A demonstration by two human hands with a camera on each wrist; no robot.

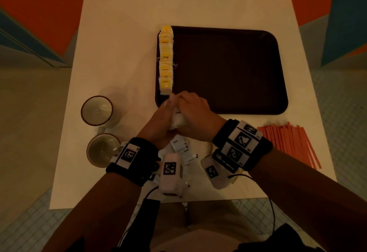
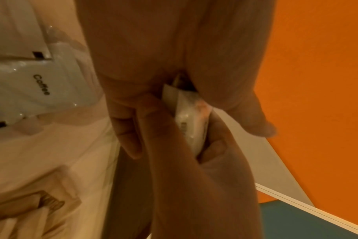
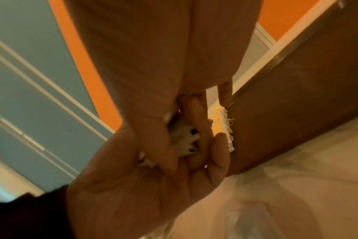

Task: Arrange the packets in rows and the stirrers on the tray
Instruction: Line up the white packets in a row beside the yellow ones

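A dark brown tray [image 1: 228,69] lies on the white table. A row of yellow tea packets [image 1: 165,59] runs along its left edge, also visible in the right wrist view [image 3: 221,127]. At the tray's near left corner my left hand [image 1: 164,110] and right hand [image 1: 190,104] together grip a small stack of white coffee packets [image 1: 178,120], pressed between both palms. The wrist views show the stack [image 2: 191,126] [image 3: 186,139] with fingers curled around it. More loose coffee packets [image 1: 179,145] lie on the table under my wrists. Orange stirrers [image 1: 288,142] lie in a pile right of my right wrist.
Two mugs [image 1: 97,109] [image 1: 102,150] stand on the table to the left of my hands. Most of the tray's surface is bare. The table's front edge is just behind my wrists.
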